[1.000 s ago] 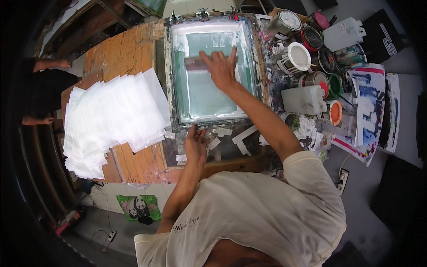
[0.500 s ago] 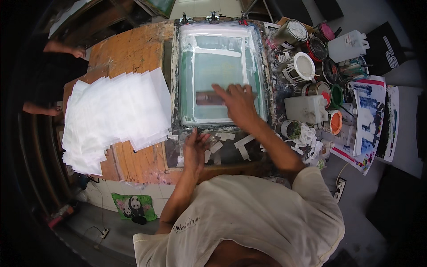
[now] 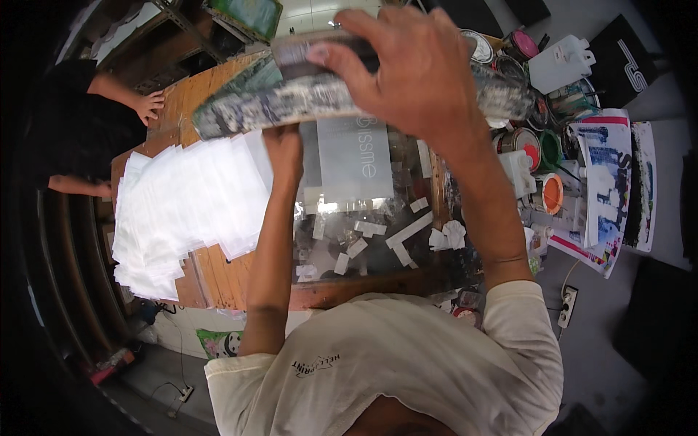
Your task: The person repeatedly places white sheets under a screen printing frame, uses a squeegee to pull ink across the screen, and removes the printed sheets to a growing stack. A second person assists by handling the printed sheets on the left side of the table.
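My right hand [image 3: 418,80] is closed on a squeegee [image 3: 294,58] with a brown bar, thumb along its near side. Directly under it, the paint-crusted printing screen [image 3: 291,102] is tilted up, near edge off the table. At that raised edge is my left hand [image 3: 286,149]; its fingers are hidden behind the rim, so I cannot see whether they grip it. A pale translucent sheet [image 3: 345,182] with white printing lies on the dark board below, its far part covered by the screen. Left of it spreads a stack of white sheets [image 3: 193,211].
Paint cans [image 3: 525,145] and a white jug [image 3: 560,69] crowd the right side. Tape pieces [image 3: 356,248] and crumpled paper [image 3: 447,236] lie on the near board. Another person's hand [image 3: 150,107] rests on the wooden table [image 3: 178,98] at far left.
The screen has swung up from lying flat, uncovering the printed sheet. My right hand has risen with the squeegee, and my left hand has moved forward and left with the screen's edge.
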The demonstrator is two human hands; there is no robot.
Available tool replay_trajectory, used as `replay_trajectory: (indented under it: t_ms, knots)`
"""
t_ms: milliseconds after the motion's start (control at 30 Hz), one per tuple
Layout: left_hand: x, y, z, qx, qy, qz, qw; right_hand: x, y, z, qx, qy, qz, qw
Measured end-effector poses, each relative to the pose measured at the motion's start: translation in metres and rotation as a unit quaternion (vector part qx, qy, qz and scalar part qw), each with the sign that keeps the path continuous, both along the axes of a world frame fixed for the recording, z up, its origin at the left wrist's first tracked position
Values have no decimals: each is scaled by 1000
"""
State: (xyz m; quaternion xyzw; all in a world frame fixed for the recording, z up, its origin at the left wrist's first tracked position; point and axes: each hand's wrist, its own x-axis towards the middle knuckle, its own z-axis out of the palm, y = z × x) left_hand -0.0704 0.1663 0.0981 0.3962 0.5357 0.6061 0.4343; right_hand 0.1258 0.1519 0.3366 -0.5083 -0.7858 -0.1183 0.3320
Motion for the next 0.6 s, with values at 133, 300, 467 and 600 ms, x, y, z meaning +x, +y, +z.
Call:
replay_trajectory:
  t_ms: [133, 300, 467, 600]
  knots:
    - [11, 37, -70, -1, 630, -52, 774, 4, 33, 29, -89, 23, 4, 996]
    - [31, 16, -55, 17, 299, -99, 949, -5, 46, 85, -283, 24, -62, 957]
    - [-81, 23, -67, -25, 278, 16, 960, 2, 59, 73, -127, 25, -13, 991]
    - [-294, -4, -75, -39, 312, 166, 935, -11, 73, 63, -140, 48, -4, 989]
